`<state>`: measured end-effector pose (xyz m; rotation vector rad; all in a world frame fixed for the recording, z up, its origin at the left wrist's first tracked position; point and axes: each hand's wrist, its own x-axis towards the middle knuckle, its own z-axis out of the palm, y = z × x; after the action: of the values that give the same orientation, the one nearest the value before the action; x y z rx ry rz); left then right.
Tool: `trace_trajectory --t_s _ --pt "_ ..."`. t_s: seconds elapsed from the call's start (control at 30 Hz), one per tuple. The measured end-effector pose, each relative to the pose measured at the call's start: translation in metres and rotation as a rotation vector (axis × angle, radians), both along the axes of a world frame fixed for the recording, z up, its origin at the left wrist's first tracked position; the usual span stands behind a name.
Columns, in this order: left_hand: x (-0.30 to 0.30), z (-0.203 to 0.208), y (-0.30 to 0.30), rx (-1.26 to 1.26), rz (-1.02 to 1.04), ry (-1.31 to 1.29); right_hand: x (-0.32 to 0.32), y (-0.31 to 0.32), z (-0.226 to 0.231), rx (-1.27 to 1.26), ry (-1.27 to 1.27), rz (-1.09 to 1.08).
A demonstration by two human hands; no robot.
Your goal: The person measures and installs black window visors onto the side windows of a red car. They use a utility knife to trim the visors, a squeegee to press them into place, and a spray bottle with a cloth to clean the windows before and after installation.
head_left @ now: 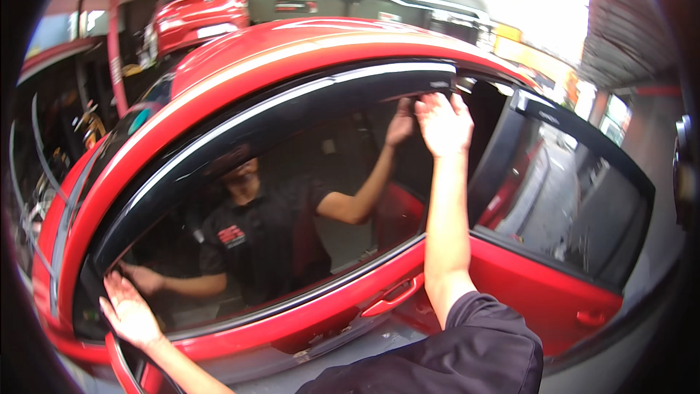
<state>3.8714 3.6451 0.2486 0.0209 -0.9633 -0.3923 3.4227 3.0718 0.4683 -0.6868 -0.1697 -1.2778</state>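
A long dark window visor runs along the top of the front door's window frame on a red car. At its rear end my right hand is raised, its fingers stretched up against the visor's lower edge. Down at the visor's front tip, beside the side mirror, my left hand lies with fingers apart, palm partly turned up. Below the visor, the dark window glass mirrors my arms and torso. Whether the visor is stuck to the frame cannot be seen.
The rear door stands swung out at the right, with a similar dark visor along its window top. A red door handle sits below the front window. Another red car is raised on a lift in the background.
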Motion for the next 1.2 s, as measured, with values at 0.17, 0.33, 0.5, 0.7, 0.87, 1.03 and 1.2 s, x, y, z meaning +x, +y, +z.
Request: trace_trajectory --t_s 0.17,0.33,0.5,0.7,0.87,1.03,1.2 --pt "-0.007 0.003 -0.016 0.032 -0.015 -0.016 -0.011 -0.005 -0.006 0.003 0.017 -0.028" --pt "-0.074 0.037 -0.069 0.119 -0.021 -0.044 -0.042 0.021 -0.037 -0.018 0.081 -0.163" --pt "-0.187 -0.012 -0.134 0.595 -0.398 0.152 -0.078 0.108 -0.170 0.131 0.444 -0.518" --pt "-0.356 -0.088 -0.194 1.429 -0.645 -0.408 -0.204 0.278 -0.469 0.031 1.543 -1.005" --pt "-0.439 -0.312 -0.208 1.508 -0.769 -1.090 -0.409 0.541 -0.736 0.849 2.137 -0.184" --pt "-0.532 -0.349 -0.186 1.117 -0.700 -1.893 -0.523 0.734 -0.728 1.699 1.693 -0.543" --pt "-0.663 -0.385 -0.205 0.648 -0.807 -2.297 -0.615 0.857 -0.723 1.796 1.736 -1.209"
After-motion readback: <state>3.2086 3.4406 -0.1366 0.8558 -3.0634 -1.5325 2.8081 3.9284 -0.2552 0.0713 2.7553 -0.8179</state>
